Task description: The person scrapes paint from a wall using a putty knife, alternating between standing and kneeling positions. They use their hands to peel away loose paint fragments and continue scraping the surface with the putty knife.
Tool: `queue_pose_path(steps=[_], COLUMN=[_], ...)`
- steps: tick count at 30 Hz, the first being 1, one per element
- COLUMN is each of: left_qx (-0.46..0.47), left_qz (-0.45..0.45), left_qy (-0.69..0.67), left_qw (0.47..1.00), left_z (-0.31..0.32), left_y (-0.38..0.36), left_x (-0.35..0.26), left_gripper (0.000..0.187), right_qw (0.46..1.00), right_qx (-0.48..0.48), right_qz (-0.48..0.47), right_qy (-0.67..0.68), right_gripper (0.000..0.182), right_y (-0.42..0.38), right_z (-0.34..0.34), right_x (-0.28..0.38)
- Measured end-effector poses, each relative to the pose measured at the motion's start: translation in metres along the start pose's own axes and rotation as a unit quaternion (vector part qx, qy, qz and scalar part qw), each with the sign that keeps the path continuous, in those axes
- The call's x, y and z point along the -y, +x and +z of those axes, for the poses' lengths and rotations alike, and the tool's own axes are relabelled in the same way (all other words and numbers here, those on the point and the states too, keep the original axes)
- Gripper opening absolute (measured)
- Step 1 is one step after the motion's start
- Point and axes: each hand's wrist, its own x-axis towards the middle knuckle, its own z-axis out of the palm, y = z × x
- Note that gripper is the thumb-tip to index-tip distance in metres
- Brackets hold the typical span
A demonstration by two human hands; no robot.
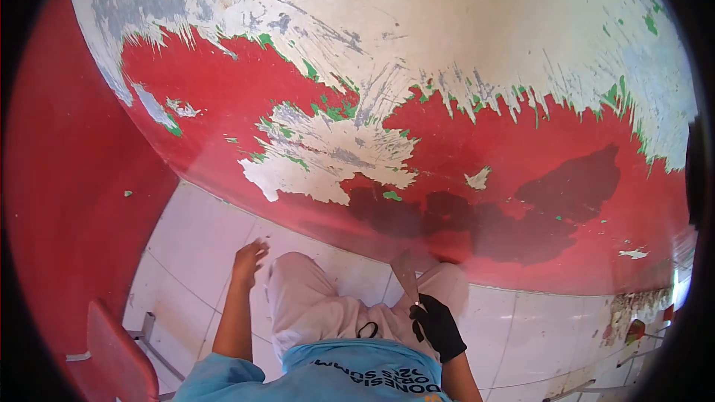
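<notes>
In the head view my right hand (439,325), in a black glove, is closed around the handle of a paint scraper (405,274). Its flat metal blade points up toward the wall, over my right knee. My bare left hand (249,259) hangs in the air beside my left knee, fingers loosely apart with nothing in them. In front of me stands a red-painted wall (253,115), where ragged scraped patches show a cream layer (350,150) with green and grey flecks. Darker, wet-looking red patches (514,234) mark the lower right part.
Light floor tiles (190,227) run along the wall's base. A red chair (123,357) with metal legs is at lower left, near another red wall (74,179). Paint debris (633,316) lies on the floor at right, near metal legs.
</notes>
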Motion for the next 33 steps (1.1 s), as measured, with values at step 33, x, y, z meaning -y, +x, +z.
queue_pose_path(steps=[33], left_qx=[0.256], left_qz=[0.205], left_qy=[-0.128], left_qw=[0.936], left_z=[0.111], left_y=[-0.140], left_x=[-0.025], left_gripper=[0.037], right_qw=[0.956], right_qx=[0.262], right_qz=[-0.101], right_qy=[0.090], right_gripper=[0.039], right_y=[0.021], right_z=[0.037], right_x=[0.049])
